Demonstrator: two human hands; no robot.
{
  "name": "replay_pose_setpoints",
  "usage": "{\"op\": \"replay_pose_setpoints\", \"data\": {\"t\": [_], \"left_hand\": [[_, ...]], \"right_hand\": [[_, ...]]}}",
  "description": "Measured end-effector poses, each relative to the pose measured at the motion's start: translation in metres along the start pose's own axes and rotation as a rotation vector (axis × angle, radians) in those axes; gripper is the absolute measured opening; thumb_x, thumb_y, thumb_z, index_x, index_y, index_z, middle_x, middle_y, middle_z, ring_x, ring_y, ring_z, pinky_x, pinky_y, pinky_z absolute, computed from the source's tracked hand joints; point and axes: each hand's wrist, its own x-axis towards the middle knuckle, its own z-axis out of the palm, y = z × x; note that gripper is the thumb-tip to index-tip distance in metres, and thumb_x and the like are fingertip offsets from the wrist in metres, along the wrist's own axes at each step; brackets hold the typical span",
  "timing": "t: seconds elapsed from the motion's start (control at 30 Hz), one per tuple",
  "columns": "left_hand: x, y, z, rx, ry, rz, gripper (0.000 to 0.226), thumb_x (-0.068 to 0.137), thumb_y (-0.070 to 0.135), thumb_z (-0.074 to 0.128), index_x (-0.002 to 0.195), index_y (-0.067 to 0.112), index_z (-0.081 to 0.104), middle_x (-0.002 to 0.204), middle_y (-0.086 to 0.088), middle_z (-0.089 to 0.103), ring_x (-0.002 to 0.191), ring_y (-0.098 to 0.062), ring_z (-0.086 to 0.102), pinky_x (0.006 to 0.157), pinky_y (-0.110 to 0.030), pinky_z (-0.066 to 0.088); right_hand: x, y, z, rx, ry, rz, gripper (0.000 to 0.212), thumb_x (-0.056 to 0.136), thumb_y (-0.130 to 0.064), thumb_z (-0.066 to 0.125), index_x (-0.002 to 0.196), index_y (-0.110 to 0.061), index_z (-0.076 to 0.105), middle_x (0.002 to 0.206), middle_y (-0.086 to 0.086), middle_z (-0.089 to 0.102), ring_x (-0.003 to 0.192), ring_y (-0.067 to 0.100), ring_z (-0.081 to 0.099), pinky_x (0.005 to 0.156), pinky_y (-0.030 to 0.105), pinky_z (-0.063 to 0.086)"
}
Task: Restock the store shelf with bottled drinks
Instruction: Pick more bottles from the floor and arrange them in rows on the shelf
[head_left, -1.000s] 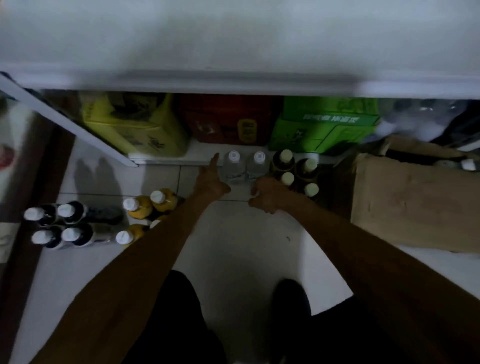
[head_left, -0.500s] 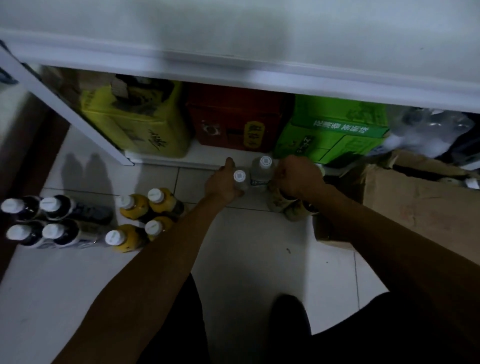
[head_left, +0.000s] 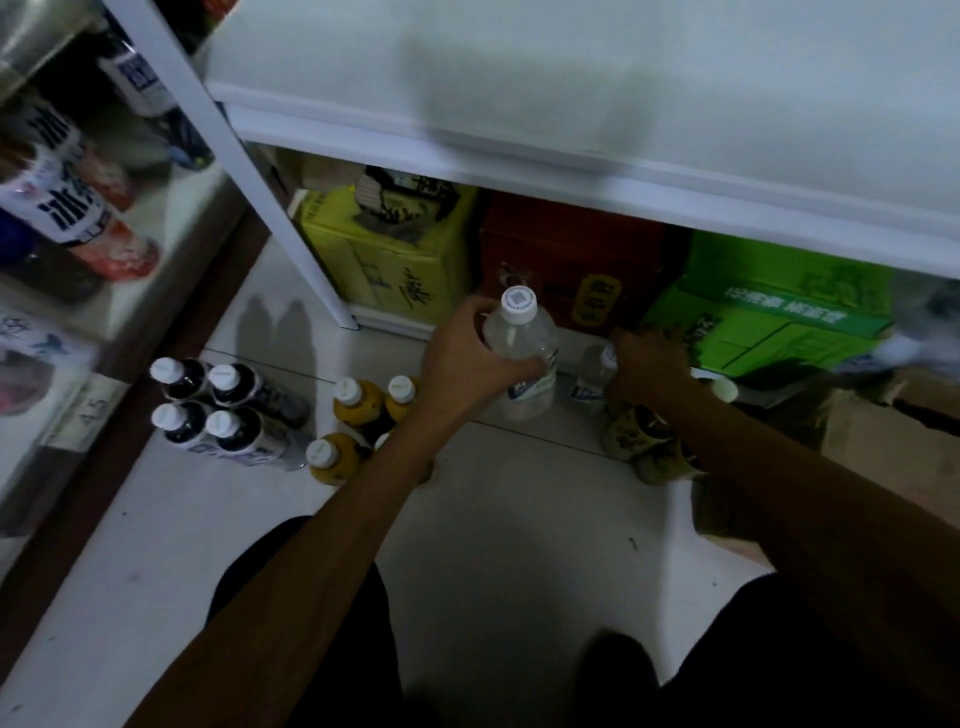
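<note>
The clear plastic white-capped bottle (head_left: 519, 340) is in my left hand (head_left: 467, 358), fingers curled round it, above the pale tiled floor (head_left: 519, 519), before the white shelf edge (head_left: 571, 174). My right hand (head_left: 647, 364) is beside a second clear bottle (head_left: 594, 369); I cannot tell its grip. Floor toward me lies open.

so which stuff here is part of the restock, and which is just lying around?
Job: left hand gripping clear bottle; right hand by second clear bottle, grip unclear; black bottles; yellow bottles; shelf.
Lying about: yellow box; red box; green box; cardboard box.
</note>
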Motion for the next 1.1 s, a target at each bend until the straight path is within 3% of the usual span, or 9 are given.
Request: {"op": "replay_pose_setpoints", "data": {"t": [0.13, 0.27, 0.4, 0.63, 0.73, 0.83, 0.87, 0.97, 1.1], "left_hand": [[-0.019, 0.018, -0.036, -0.327, 0.025, -0.064, 0.053, 0.064, 0.021, 0.09, 0.11, 0.009, 0.066, 0.103, -0.001, 0.073, 0.09, -0.012, 0.071, 0.073, -0.027, 0.057], [-0.031, 0.027, -0.056, -0.533, 0.039, -0.075, 0.033, 0.077, 0.008, 0.076, 0.109, 0.004, 0.067, 0.1, -0.005, 0.073, 0.085, -0.013, 0.072, 0.068, -0.021, 0.055], [-0.033, 0.027, -0.062, -0.656, 0.089, -0.046, 0.041, 0.067, 0.024, 0.084, 0.102, 0.007, 0.071, 0.095, -0.008, 0.075, 0.084, -0.02, 0.072, 0.069, -0.026, 0.056], [-0.025, 0.022, -0.055, -0.752, 0.061, -0.107, 0.055, 0.054, 0.043, 0.083, 0.098, 0.012, 0.072, 0.096, -0.014, 0.073, 0.084, -0.028, 0.07, 0.078, -0.04, 0.057], [-0.024, 0.017, -0.052, -0.778, -0.007, -0.147, 0.067, 0.042, 0.051, 0.091, 0.094, 0.012, 0.073, 0.093, -0.014, 0.073, 0.08, -0.028, 0.07, 0.074, -0.038, 0.057], [-0.022, 0.016, -0.051, -0.802, -0.032, -0.191, 0.059, 0.052, 0.044, 0.084, 0.096, 0.007, 0.071, 0.093, -0.017, 0.073, 0.078, -0.029, 0.07, 0.074, -0.039, 0.056], [-0.02, 0.017, -0.051, -0.808, -0.042, -0.21, 0.058, 0.053, 0.044, 0.082, 0.096, 0.006, 0.07, 0.091, -0.017, 0.073, 0.076, -0.028, 0.07, 0.073, -0.038, 0.056], [-0.014, 0.017, -0.05, -0.8, -0.071, -0.258, 0.045, 0.064, 0.04, 0.082, 0.093, 0.008, 0.07, 0.085, -0.013, 0.073, 0.07, -0.025, 0.07, 0.069, -0.036, 0.056], [-0.01, 0.016, -0.046, -0.768, -0.122, -0.253, 0.02, 0.08, 0.028, 0.076, 0.091, 0.013, 0.069, 0.083, -0.01, 0.074, 0.072, -0.024, 0.07, 0.072, -0.039, 0.057]], "right_hand": [[0.007, -0.005, 0.008, -0.009, -0.088, 0.078, 0.05, 0.083, -0.027, 0.072, 0.126, -0.014, 0.05, 0.12, 0.01, 0.057, 0.112, 0.03, 0.055, 0.094, 0.04, 0.043], [0.016, -0.013, 0.018, -0.033, -0.103, 0.057, 0.078, 0.082, -0.031, 0.073, 0.145, -0.014, 0.029, 0.125, 0.013, 0.055, 0.113, 0.033, 0.055, 0.102, 0.046, 0.041], [0.025, -0.015, 0.03, 0.022, -0.034, 0.036, 0.08, 0.088, -0.027, 0.066, 0.15, -0.01, 0.019, 0.127, 0.021, 0.055, 0.113, 0.039, 0.055, 0.1, 0.05, 0.043], [0.016, -0.026, 0.03, 0.022, -0.031, -0.003, 0.082, 0.074, -0.036, 0.082, 0.135, -0.003, 0.037, 0.13, 0.017, 0.048, 0.117, 0.033, 0.051, 0.091, 0.04, 0.047], [0.013, -0.025, 0.028, 0.256, -0.043, 0.025, 0.073, 0.065, -0.039, 0.088, 0.113, 0.002, 0.052, 0.114, 0.014, 0.057, 0.104, 0.03, 0.058, 0.078, 0.034, 0.05], [0.007, -0.02, 0.018, 0.574, -0.114, -0.007, 0.045, 0.064, -0.022, 0.09, 0.082, 0.011, 0.065, 0.085, 0.015, 0.065, 0.08, 0.026, 0.062, 0.049, 0.019, 0.041], [0.001, -0.019, 0.01, 0.624, -0.124, -0.017, 0.042, 0.062, -0.018, 0.091, 0.082, 0.01, 0.066, 0.082, 0.013, 0.064, 0.077, 0.022, 0.061, 0.046, 0.017, 0.039], [-0.028, -0.016, -0.027, 0.751, -0.127, -0.076, 0.034, 0.062, -0.006, 0.089, 0.085, -0.006, 0.063, 0.08, -0.002, 0.061, 0.071, 0.008, 0.057, 0.049, 0.017, 0.044], [-0.06, -0.007, -0.072, 1.073, -0.097, -0.24, 0.03, 0.066, 0.015, 0.076, 0.083, -0.008, 0.066, 0.075, -0.005, 0.073, 0.077, 0.017, 0.068, 0.057, 0.015, 0.051]]}}
